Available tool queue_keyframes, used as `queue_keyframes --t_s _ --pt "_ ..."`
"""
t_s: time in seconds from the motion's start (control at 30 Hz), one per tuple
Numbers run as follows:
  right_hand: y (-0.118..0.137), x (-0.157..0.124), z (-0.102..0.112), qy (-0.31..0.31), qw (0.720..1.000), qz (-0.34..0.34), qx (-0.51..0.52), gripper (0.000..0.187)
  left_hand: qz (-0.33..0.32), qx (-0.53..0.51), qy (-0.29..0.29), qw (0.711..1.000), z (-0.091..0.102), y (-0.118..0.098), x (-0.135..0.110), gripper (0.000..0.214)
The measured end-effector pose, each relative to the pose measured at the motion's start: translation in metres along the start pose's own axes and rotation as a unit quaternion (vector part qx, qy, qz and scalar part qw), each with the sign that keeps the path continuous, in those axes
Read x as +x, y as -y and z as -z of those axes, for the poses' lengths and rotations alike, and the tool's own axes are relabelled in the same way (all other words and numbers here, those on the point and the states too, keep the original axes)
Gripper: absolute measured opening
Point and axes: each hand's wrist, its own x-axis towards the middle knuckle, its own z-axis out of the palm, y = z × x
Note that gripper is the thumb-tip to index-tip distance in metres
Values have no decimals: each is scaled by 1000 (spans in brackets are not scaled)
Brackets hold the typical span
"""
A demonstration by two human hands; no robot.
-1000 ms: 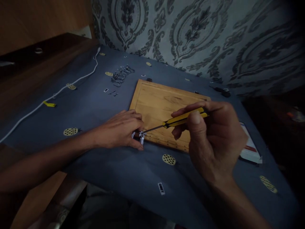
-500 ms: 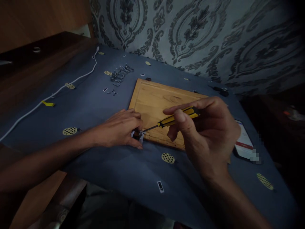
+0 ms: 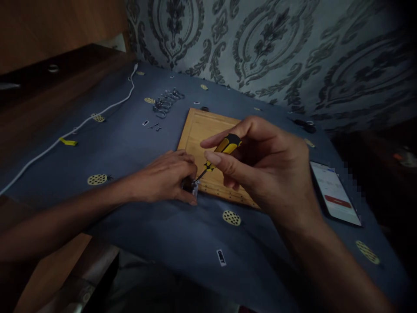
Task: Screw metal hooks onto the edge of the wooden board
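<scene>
My right hand (image 3: 270,169) grips a yellow and black screwdriver (image 3: 224,150) with thumb and fingers around its handle. The screwdriver's shaft slopes down to a small shiny metal fitting (image 3: 195,188) at the near left corner of a wooden board (image 3: 206,130). Closed around that fitting, my left hand (image 3: 171,176) presses it against the board's corner. Its fingers hide part of the fitting, and the exact contact of the tip is too small to make out. A row of small dark holes runs along the board's near edge.
Several metal hooks (image 3: 167,102) lie behind the board's left side, with a few screws (image 3: 155,127) nearer. A white cable (image 3: 107,106) and a yellow strip (image 3: 68,142) are at left. A phone (image 3: 335,191) lies at right; a dark object (image 3: 304,125) sits at the back right.
My right hand has moved left and tilted the screwdriver steeper, its tip still at the fitting. My left hand stays in place on the fitting. More of the phone shows.
</scene>
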Motion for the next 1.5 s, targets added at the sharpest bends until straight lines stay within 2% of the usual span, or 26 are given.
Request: queue_keyframes --t_s 0.1,0.23,0.33,0.43,0.6,0.83,0.97,1.07,1.17,1.3,1.4,1.5 --pt "-2 2 -1 -3 1000 2 5 44 -3 -7 -3 1000 1 -1 -1 32" --pt "0 4 5 38 999 30 -6 30 -11 -6 -1 1000 1 1 0 30" --pt "3 3 10 57 998 38 -7 27 -11 -2 -2 1000 0 2 1 33" --pt "2 2 10 29 999 35 -5 26 -8 2 -1 1000 0 2 1 34" --pt "-2 2 6 -13 999 36 13 44 -1 -1 5 1000 2 1 -1 37" --pt "-1 2 15 54 998 35 -12 27 -4 5 1 1000 0 2 1 38" --pt "-6 3 15 0 999 36 -6 37 -3 -2 -4 1000 -1 2 1 36" --pt "-8 5 15 -10 999 30 13 43 -8 -7 -11 1000 -1 4 0 38" --pt "-5 7 18 20 999 28 21 39 -13 -9 -13 1000 -3 6 -1 39" --pt "3 6 22 67 997 32 3 26 -15 -1 -9 1000 -3 7 0 40" --pt "2 4 20 30 999 31 4 21 -14 -4 -9 1000 -2 6 0 41" --pt "-2 3 17 0 999 25 21 33 -12 -10 -5 1000 -1 4 1 40"
